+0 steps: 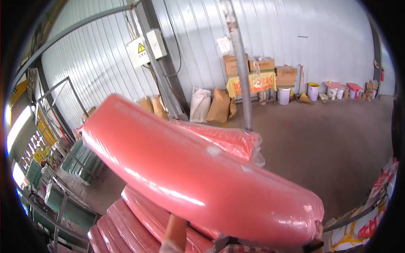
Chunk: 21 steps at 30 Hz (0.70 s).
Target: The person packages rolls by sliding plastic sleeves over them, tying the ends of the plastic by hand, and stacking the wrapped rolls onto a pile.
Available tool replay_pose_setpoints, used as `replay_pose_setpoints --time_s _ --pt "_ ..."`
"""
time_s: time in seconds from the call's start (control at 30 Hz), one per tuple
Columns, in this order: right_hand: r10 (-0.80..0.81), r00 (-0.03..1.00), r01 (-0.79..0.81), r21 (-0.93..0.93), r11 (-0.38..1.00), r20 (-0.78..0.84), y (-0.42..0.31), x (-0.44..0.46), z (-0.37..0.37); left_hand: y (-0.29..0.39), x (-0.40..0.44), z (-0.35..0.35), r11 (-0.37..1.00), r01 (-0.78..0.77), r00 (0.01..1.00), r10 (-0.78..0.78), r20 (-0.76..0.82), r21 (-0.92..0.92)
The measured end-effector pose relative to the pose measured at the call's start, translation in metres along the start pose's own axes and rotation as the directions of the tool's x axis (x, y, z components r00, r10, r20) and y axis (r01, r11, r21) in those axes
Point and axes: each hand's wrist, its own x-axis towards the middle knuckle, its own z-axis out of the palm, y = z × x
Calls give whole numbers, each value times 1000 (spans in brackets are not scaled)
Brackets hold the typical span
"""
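Observation:
A long, thick red roll [198,168] in shiny clear plastic slants across the middle of the head view, its left end higher than its right. It is held up over a pile of similar wrapped red rolls [126,227]. From below, the forearm of my left hand [175,230] reaches to the roll's underside; the roll hides my fingers there. At the lower right end, part of my right hand [319,231] shows against the plastic, gripping that end. Another plastic-wrapped red bundle [223,139] lies just beyond the held roll.
A metal post [239,63] stands behind the rolls. Paper sacks [219,105], cardboard boxes [287,76], buckets [313,91] and a broom [304,98] line the far wall. Green wrapped rolls [80,162] sit on metal racks at left. Red-and-white wrapped goods [367,225] lie at right.

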Motion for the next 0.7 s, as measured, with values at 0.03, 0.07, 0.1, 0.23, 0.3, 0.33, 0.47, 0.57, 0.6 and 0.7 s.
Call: replay_pose_setpoints --time_s 0.03,0.07,0.1,0.23,0.3,0.33,0.47,0.57,0.6,0.7 --pt "-6 1000 6 -1 1000 5 11 21 18 24 32 5 999 -30 1000 30 0 15" --pt "-14 998 15 -12 1000 61 18 44 48 45 63 9 998 -59 998 59 9 24" --pt "-22 993 25 -21 999 117 25 68 77 65 93 14 995 -100 995 99 20 26" --pt "94 988 -68 -199 978 125 88 158 114 86 163 3 968 -249 966 249 74 -7" --pt "308 951 -276 -368 888 28 134 203 124 53 171 -20 973 -212 969 222 111 -90" --pt "316 948 -289 -363 886 17 164 222 126 25 167 -32 985 -90 989 106 104 -144" --pt "278 960 -217 -507 834 45 252 282 138 -74 176 -68 933 357 909 -337 -247 41" --pt "321 947 -250 -579 776 22 243 296 161 -99 199 -60 681 541 826 -321 -464 493" --pt "375 927 -300 -590 750 5 232 297 167 -99 210 -62 696 544 811 -296 -504 468" --pt "276 961 -215 -643 735 -6 251 315 155 -71 188 7 674 543 781 -187 -596 500"
